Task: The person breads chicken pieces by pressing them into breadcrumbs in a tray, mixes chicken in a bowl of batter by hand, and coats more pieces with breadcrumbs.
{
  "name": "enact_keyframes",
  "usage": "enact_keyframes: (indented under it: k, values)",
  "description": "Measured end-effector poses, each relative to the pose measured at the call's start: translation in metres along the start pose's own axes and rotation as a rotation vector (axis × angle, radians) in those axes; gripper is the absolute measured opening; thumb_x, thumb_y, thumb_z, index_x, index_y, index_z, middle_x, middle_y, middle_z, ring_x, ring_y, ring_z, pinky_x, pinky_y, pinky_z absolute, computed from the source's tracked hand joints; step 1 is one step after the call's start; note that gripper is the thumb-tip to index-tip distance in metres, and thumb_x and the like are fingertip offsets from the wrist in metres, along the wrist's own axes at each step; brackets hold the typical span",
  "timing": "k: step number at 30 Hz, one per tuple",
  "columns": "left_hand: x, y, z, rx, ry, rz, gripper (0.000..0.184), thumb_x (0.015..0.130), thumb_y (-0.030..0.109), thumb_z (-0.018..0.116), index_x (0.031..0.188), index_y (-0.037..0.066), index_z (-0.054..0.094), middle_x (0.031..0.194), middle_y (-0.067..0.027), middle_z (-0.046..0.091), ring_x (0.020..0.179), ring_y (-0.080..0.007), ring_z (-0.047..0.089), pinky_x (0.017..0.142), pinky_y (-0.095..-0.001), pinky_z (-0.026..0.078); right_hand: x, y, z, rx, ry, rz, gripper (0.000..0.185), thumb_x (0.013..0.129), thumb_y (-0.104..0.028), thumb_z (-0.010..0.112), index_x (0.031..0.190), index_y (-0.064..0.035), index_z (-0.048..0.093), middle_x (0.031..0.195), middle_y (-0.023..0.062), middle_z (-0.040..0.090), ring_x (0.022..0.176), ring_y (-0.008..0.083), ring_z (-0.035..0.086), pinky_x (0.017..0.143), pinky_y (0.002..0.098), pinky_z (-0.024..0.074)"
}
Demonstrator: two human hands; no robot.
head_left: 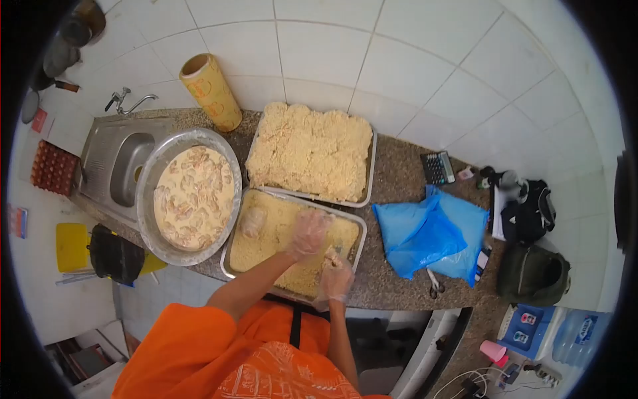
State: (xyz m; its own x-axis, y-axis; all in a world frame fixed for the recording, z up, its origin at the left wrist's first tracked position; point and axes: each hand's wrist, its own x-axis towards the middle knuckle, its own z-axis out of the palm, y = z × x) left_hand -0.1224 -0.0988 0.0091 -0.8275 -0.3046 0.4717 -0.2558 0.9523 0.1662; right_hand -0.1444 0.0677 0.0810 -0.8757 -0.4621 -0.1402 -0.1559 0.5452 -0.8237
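A metal tray (239, 269) filled with pale crumbs stands in front of me on the counter. My left hand (309, 236), in a clear plastic glove, lies with its fingers spread over the crumbs. At the tray's right side, my right hand (335, 278), gloved too, has its fingers closed around a small crumb-coated piece (331, 255). A coated piece (253, 222) rests at the tray's upper left. Behind is a second tray (371, 174) heaped with coated pieces (312, 153). To the left, a large metal bowl (147, 219) holds raw pieces in pale batter (196, 196).
A sink (133, 166) and faucet (126, 101) are at the left. A film roll (211, 93) stands against the wall. Blue plastic bags (432, 233), scissors (435, 286), a calculator (437, 167) and a dark bag (533, 274) lie to the right.
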Motion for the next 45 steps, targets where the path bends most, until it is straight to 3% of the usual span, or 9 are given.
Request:
enact_keyframes:
  k: [5,8,11,14,23,29,32,41,45]
  values:
    - [-0.01,0.013,0.013,-0.066,-0.242,0.037,0.03,0.086,0.017,0.062,0.114,0.007,0.068,0.117,-0.0156,0.062,0.106,-0.0376,0.058,0.087,-0.0562,0.044,0.003,-0.002,-0.017,0.031,0.007,0.174,0.022,0.083,-0.003,0.066,0.103,-0.0045,0.076,0.104,0.0218,0.073,0.099,0.0421,0.07,0.086,0.0437,0.0545]
    - [0.001,0.007,-0.002,-0.305,-0.029,0.021,0.031,0.083,0.015,0.063,0.111,0.005,0.067,0.113,-0.0154,0.062,0.102,-0.037,0.059,0.086,-0.0545,0.044,0.006,0.007,-0.019,0.027,0.02,0.106,0.018,0.085,-0.008,0.071,0.101,-0.0068,0.078,0.103,0.0196,0.074,0.098,0.0372,0.071,0.084,0.0409,0.0553]
    - [-0.015,-0.022,0.029,0.084,0.237,-0.095,0.034,0.075,0.014,0.066,0.108,0.004,0.064,0.117,-0.0188,0.058,0.107,-0.0398,0.055,0.094,-0.0533,0.042,-0.001,0.02,-0.03,0.103,0.064,0.032,0.019,0.083,-0.006,0.071,0.1,-0.0073,0.078,0.103,0.0192,0.074,0.098,0.0377,0.071,0.085,0.0407,0.0554]
    - [-0.003,-0.03,-0.001,0.056,-0.16,-0.316,0.033,0.079,0.016,0.065,0.109,0.003,0.063,0.119,-0.0215,0.059,0.111,-0.0422,0.055,0.1,-0.0535,0.041,0.0,0.017,-0.033,0.017,0.064,-0.001,0.019,0.085,-0.007,0.068,0.102,-0.0066,0.076,0.102,0.0195,0.073,0.099,0.0398,0.07,0.088,0.0449,0.0545]
    - [-0.017,-0.032,-0.078,-0.16,0.258,-0.511,0.029,0.087,0.004,0.058,0.115,0.001,0.063,0.108,-0.0207,0.065,0.104,-0.042,0.06,0.093,-0.0535,0.047,0.033,-0.032,0.039,-0.524,-0.115,-0.303,0.043,0.087,-0.029,0.072,0.119,-0.0011,0.067,0.112,0.0227,0.069,0.108,0.0416,0.064,0.094,0.0489,0.0519]
    - [-0.076,-0.031,-0.141,-0.202,-0.513,-0.823,0.039,0.09,0.01,0.06,0.125,-0.006,0.057,0.119,-0.0264,0.062,0.108,-0.044,0.06,0.094,-0.0523,0.05,0.041,0.022,0.095,-0.363,-0.328,-0.218,0.023,0.085,-0.023,0.07,0.101,-0.0062,0.068,0.087,0.0167,0.07,0.08,0.0374,0.067,0.075,0.0469,0.0547]
    - [-0.121,-0.025,-0.12,-0.185,-0.409,-0.545,0.051,0.091,0.014,0.06,0.137,-0.006,0.052,0.124,-0.0267,0.062,0.113,-0.0446,0.062,0.096,-0.0527,0.051,0.049,-0.016,0.073,-0.109,-0.426,-0.146,0.038,0.082,-0.018,0.073,0.115,-0.0004,0.067,0.093,0.0202,0.071,0.089,0.0406,0.067,0.082,0.0478,0.0542]
    - [-0.083,0.009,-0.151,-0.139,-0.83,-0.691,0.046,0.092,0.021,0.062,0.131,-0.001,0.058,0.123,-0.024,0.064,0.115,-0.0403,0.064,0.099,-0.0471,0.052,0.034,-0.06,0.017,-0.321,-0.345,-0.717,0.053,0.078,-0.013,0.071,0.126,0.0045,0.062,0.116,0.0292,0.068,0.11,0.0465,0.063,0.1,0.0504,0.0491]
    - [-0.079,0.027,-0.122,-0.333,-0.778,-0.686,0.038,0.088,0.015,0.065,0.12,-0.003,0.059,0.115,-0.0274,0.064,0.111,-0.0414,0.065,0.094,-0.0477,0.054,0.002,-0.01,0.024,-0.611,-0.328,-0.272,0.063,0.084,-0.024,0.069,0.138,0.0036,0.054,0.121,0.0292,0.066,0.114,0.0465,0.061,0.107,0.0486,0.0442]
